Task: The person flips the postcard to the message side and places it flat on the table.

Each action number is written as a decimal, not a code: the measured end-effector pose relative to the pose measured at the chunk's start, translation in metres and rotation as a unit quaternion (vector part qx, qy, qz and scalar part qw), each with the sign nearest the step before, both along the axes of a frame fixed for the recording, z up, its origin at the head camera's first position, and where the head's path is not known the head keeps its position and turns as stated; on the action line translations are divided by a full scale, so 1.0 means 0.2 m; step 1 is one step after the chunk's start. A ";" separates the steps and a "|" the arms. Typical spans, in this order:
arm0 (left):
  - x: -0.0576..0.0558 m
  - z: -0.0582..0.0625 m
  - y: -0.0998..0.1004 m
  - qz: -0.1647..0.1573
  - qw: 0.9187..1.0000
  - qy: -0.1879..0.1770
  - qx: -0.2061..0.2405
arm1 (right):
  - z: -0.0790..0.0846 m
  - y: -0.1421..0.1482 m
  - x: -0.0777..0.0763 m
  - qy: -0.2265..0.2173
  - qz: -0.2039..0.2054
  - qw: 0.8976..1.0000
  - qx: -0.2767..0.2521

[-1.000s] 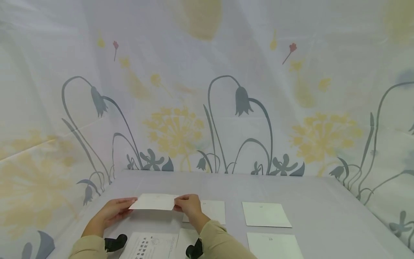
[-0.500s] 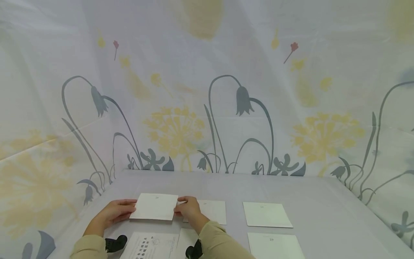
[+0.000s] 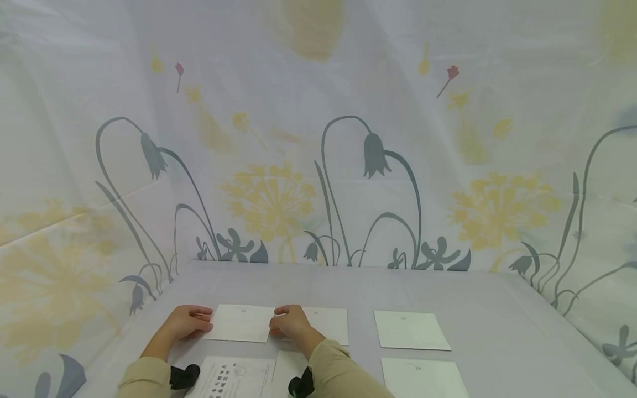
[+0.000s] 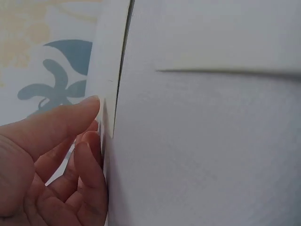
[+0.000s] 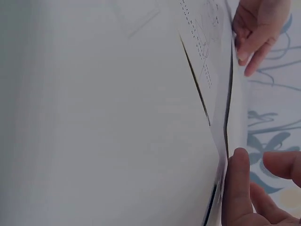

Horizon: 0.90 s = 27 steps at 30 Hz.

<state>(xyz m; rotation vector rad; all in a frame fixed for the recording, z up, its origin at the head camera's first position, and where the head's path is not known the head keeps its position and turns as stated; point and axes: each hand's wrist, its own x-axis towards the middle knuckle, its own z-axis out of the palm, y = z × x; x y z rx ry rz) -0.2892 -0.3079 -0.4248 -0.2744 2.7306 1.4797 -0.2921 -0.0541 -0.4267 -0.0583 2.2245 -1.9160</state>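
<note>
A white card [image 3: 241, 324] with a small mark near its far edge lies flat on the pale table, left of a second white card [image 3: 325, 323]. My left hand [image 3: 188, 323] is at its left edge, thumb and fingers parted. At the right edge is my right hand [image 3: 290, 322], which hides the gap between the two cards. In the right wrist view one fingertip [image 5: 240, 157] of the right hand touches a card edge, the other fingers standing apart from it. The left wrist view has the left thumb [image 4: 89, 110] beside the card's edge, other fingers loosely bent.
Nearer me lie a sheet printed with dark characters [image 3: 231, 377] and a partly covered white card [image 3: 285, 370]. Two more white cards, a far one [image 3: 412, 330] and a near one [image 3: 423, 378], lie at right. A flower-patterned cloth [image 3: 278, 132] hangs behind the table [image 3: 507, 331].
The card between my hands was tilted up off the table and has come down flat. My left hand's grip on its edge has loosened, and so has the right's.
</note>
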 end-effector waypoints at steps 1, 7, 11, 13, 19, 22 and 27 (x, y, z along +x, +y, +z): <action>0.00 0.00 0.00 0.003 1.000 0.001 -0.001 | 0.00 0.00 0.00 0.001 0.000 1.000 0.003; 0.02 0.00 -0.05 0.002 1.000 0.022 0.005 | 0.03 0.03 0.02 0.021 0.021 1.000 0.000; 0.07 0.04 -0.08 -0.045 0.998 0.045 -0.006 | 0.06 0.06 0.05 0.042 0.040 0.998 -0.003; 0.10 0.06 -0.08 -0.064 0.997 0.053 -0.007 | 0.07 0.07 0.07 0.051 0.053 0.997 0.001; 0.19 0.09 -0.09 -0.124 0.991 0.052 -0.017 | 0.10 0.10 0.16 0.104 0.117 0.985 0.074; 0.22 0.10 -0.09 -0.187 0.981 0.046 -0.010 | 0.12 0.12 0.21 0.129 0.160 0.971 0.123; 0.27 0.07 -0.10 -0.289 0.955 0.068 0.001 | 0.15 0.14 0.28 0.176 0.218 0.938 0.202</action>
